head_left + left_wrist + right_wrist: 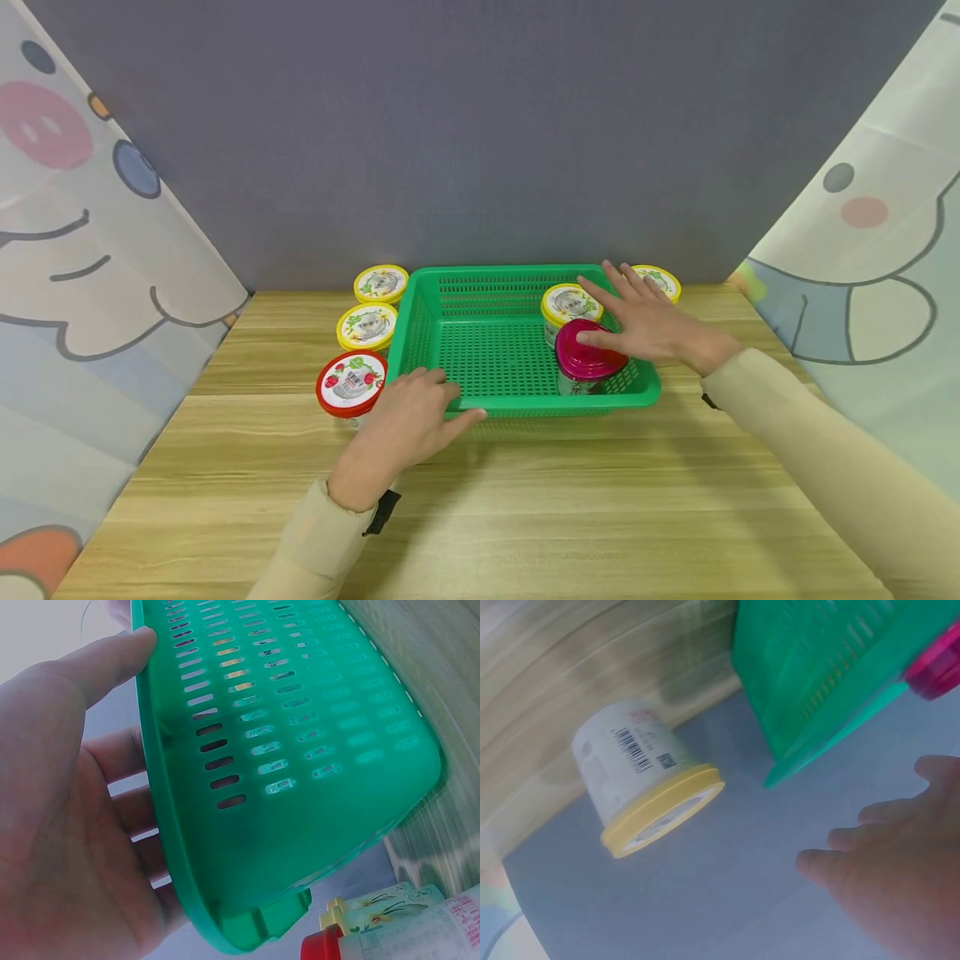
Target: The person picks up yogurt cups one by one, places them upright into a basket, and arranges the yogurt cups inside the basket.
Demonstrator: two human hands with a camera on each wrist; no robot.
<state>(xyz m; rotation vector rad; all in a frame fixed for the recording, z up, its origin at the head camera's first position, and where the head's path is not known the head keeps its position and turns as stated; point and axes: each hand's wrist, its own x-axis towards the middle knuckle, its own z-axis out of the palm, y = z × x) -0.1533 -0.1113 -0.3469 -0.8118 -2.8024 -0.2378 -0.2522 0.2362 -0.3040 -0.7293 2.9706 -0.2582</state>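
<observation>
My left hand point(408, 417) is at the near left corner of a green plastic basket point(517, 406). In the left wrist view its thumb point(112, 664) lies on the near side of the rim and its fingers go behind it. My right hand point(648, 321) is spread, palm down, over the basket's right end. Below it stand a tub with a magenta lid point(585, 354) and a yellow-lidded tub point(572, 304), both inside the basket. The right thumb overlaps the magenta lid; I cannot tell whether it touches.
Left of the basket stand two yellow-lidded tubs point(367, 325) and a red-lidded tub point(351, 383). Another yellow-lidded tub point(641, 769) stands outside the basket's right end, partly behind the right hand. A grey wall point(480, 133) rises behind the wooden table point(540, 517).
</observation>
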